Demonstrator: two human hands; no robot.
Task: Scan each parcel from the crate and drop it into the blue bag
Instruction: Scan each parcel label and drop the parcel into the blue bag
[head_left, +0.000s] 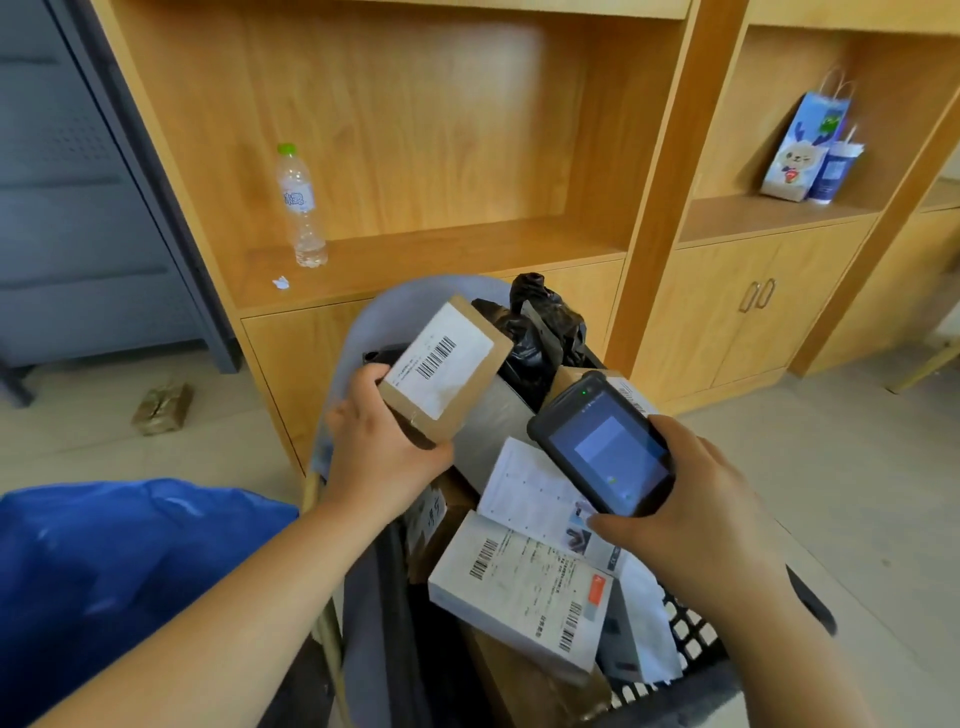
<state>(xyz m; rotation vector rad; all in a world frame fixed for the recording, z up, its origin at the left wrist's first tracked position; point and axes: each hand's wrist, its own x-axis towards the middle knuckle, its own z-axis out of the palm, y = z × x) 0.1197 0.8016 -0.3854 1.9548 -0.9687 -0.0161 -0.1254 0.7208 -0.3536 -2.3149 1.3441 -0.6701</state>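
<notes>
Your left hand (382, 452) grips a small brown parcel (444, 366) w/ fingers wrapped round its lower end, label up, above the crate (691, 639). Your right hand (696, 519) holds the scanner (602, 441), fingers closed on it, screen lit. Blue bag (130, 566) sits left of the crate.

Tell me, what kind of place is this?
Probably a parcel room or small delivery office. A crate is full of labelled parcels, a hand holds a scanner, and wooden shelves line the wall.
</notes>
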